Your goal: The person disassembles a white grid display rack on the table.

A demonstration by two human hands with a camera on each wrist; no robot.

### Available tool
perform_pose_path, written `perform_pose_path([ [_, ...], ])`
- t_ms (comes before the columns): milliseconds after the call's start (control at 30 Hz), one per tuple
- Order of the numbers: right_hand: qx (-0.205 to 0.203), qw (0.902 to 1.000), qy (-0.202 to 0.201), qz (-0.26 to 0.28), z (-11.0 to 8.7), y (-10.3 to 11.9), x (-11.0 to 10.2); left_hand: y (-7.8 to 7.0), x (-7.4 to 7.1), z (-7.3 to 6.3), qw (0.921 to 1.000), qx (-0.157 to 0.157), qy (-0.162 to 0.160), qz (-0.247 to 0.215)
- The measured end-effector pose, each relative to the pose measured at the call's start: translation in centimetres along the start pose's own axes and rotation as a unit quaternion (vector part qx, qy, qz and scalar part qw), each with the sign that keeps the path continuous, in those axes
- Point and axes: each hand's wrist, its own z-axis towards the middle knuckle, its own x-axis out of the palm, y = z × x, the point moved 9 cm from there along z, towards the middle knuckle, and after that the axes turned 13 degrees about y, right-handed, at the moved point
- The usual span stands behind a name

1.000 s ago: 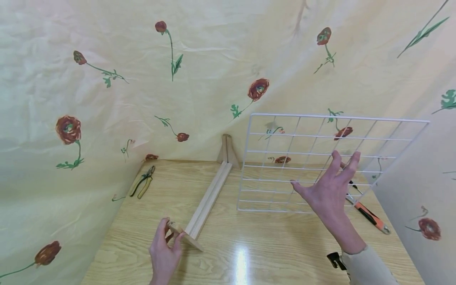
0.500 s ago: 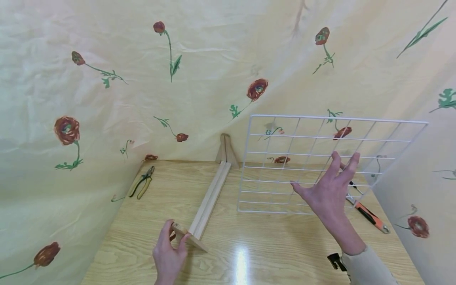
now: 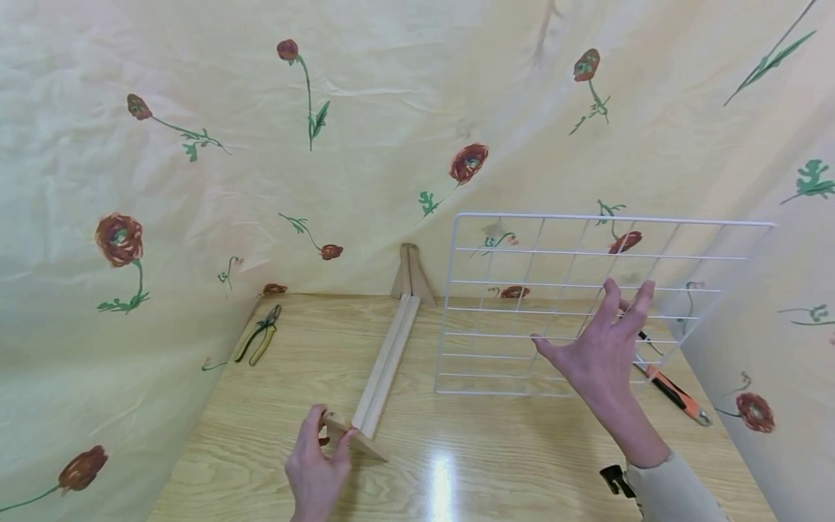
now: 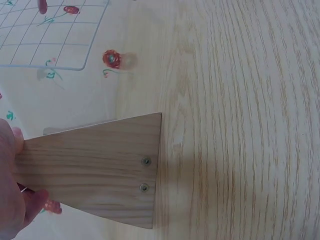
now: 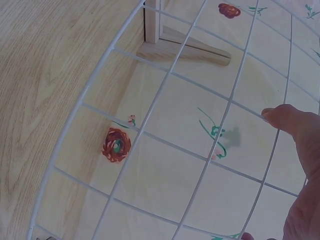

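Note:
My left hand [image 3: 317, 464] pinches the narrow upper end of a tapered wooden end piece [image 4: 95, 167] between thumb and fingers. Two screw heads show near its wide edge, which stands at the table surface in the left wrist view. From it a grooved wooden bar [image 3: 388, 362] runs back to a matching wooden end piece [image 3: 412, 279] by the far wall. On the right, my right hand [image 3: 600, 348] holds a white wire grid panel [image 3: 499, 281] tilted up over the table, fingers spread across the wires. Its thumb [image 5: 282, 119] lies against a wire in the right wrist view.
Pliers with yellowish handles [image 3: 259, 337] lie at the left edge of the table [image 3: 489, 449]. An orange-and-black handled tool [image 3: 675, 395] lies at the right, partly behind the grid. A small black clip [image 3: 615, 480] is beside the right sleeve. Flower-patterned sheeting [image 3: 365, 145] covers the walls.
My left hand has shifted the near end piece to the right, so the wooden bar has turned slightly. The grid panel stays in my right hand, its far-right corner a little further left in view.

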Motion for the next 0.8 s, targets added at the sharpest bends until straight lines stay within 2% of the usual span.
perform_pose_path([
  [300, 0.019, 0.9990, 0.039, 0.006, 0.0, -0.5, 0.7, -0.9, 0.2, -0.1, 0.9994, 0.013, -0.027, 0.017],
  [533, -0.005, 0.9994, 0.035, -0.003, -0.2, -0.1, 0.8, -1.2, 0.3, -0.2, 0.9990, 0.005, -0.034, 0.028],
  [800, -0.012, 0.9996, 0.025, -0.004, -0.3, 0.1, 0.8, -1.2, 0.4, -0.3, 0.9983, 0.004, -0.041, 0.041],
])
